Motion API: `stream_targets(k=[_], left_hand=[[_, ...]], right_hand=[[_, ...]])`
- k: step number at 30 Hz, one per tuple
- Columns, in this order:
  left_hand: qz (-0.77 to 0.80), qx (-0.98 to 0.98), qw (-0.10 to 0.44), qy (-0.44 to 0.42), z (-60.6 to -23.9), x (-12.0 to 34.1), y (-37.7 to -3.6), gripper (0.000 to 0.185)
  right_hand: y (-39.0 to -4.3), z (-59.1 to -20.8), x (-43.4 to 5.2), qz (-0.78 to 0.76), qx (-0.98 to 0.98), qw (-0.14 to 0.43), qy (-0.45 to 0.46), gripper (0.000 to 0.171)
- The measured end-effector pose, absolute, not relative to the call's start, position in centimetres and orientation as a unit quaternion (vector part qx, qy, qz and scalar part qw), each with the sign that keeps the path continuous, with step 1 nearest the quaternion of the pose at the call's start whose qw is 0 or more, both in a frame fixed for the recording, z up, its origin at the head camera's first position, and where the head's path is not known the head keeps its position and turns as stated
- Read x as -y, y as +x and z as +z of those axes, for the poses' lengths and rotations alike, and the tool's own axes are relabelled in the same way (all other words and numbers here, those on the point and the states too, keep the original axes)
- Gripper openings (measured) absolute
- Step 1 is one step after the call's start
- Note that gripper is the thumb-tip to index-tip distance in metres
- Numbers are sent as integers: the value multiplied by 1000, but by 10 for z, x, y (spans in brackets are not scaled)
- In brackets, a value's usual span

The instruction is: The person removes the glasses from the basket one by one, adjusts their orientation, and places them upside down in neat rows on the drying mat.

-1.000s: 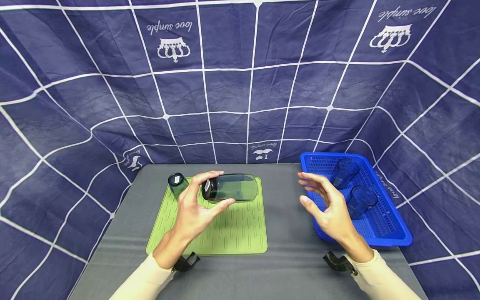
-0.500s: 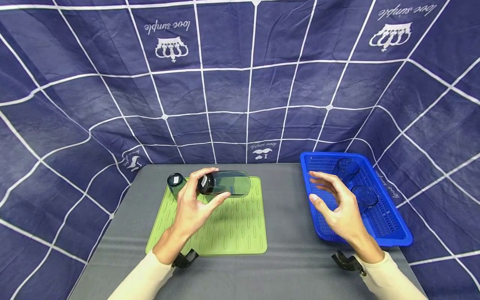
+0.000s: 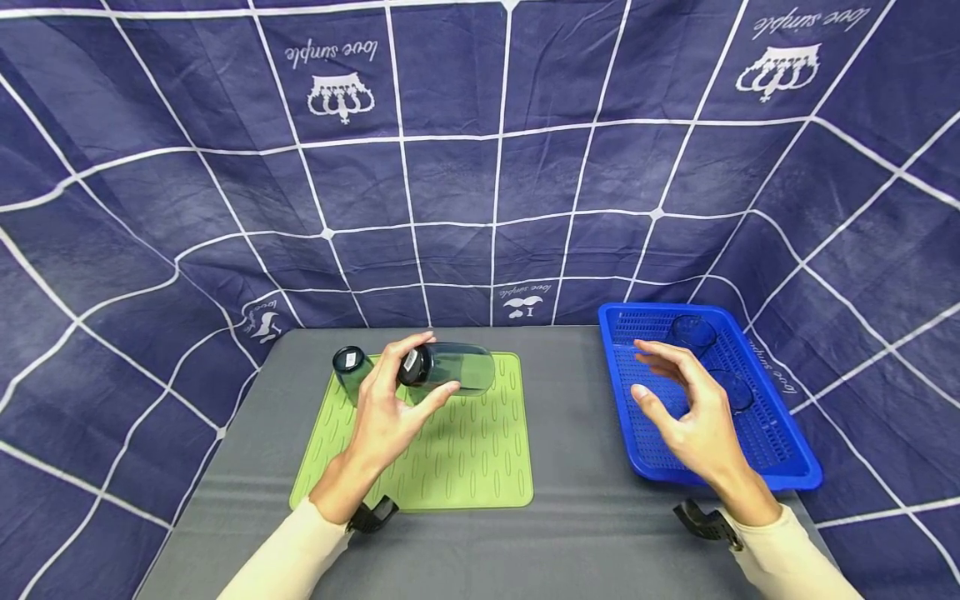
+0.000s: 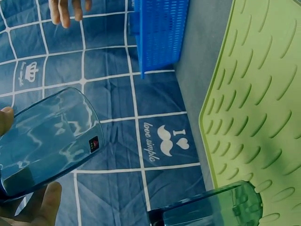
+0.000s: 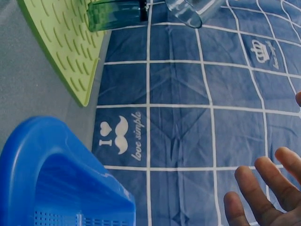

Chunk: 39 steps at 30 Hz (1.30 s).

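**Green mat, blue basket, one tumbler held on its side**

Green silicone ridges cover the drying mat (image 3: 450,454) that lies on the grey table (image 3: 570,533). Above its far edge the left hand (image 3: 386,412) holds a smoky blue-green tumbler (image 3: 450,369) lying sideways in the air, base toward the wrist, thumb and fingers curled round the base end. Just beside it, at the mat's far left corner, a second tumbler (image 3: 349,368) stands upside down; the left wrist view shows it close under the held one, both near the mat's edge.

To the right, well apart from the mat, sits a blue perforated basket (image 3: 780,471). Two blue tumblers (image 3: 693,332) lie inside it, the nearer one partly hidden behind the right hand (image 3: 693,417). That hand hovers over the basket's near left side, fingers spread and lightly bent, holding nothing.

A navy cloth (image 3: 480,167) with a white grid hangs behind and wraps both sides. Printed on it, upside down in the head view, are crown emblems with "love simple"; a moustache-and-heart motif with the same words sits just behind the table. A small dark sticker marks the held tumbler's wall in the left wrist view, too small to read.
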<state>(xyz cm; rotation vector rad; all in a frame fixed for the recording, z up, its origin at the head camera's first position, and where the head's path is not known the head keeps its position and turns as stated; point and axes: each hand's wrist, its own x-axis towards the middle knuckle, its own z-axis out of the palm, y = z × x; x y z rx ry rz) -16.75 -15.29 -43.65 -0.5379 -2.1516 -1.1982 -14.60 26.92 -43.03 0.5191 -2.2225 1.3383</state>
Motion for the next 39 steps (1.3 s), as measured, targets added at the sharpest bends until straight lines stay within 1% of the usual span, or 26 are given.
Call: stream_targets(k=[6,12,20,34,39], left_hand=[[-446,816,310,-198,-440,154,-170,80],[-482,801,292,-201,-444,154,-170,84],[-470,810,289,-198,-451,153,-173,79],[-466,816,287,-183,-456,148,-181,75],[-468,820,276,-179,-461,146,-186,76]], right_hand=[[-147,-430,-276,481,821,250,180,65],[-148,-431,-281,478,818,265,180,65],[-148,-431,-287,464,819,291,171,67],[-148,-431,-301,431,837,311,128,65],[-150,-431,-308,420,845,314,107,63]])
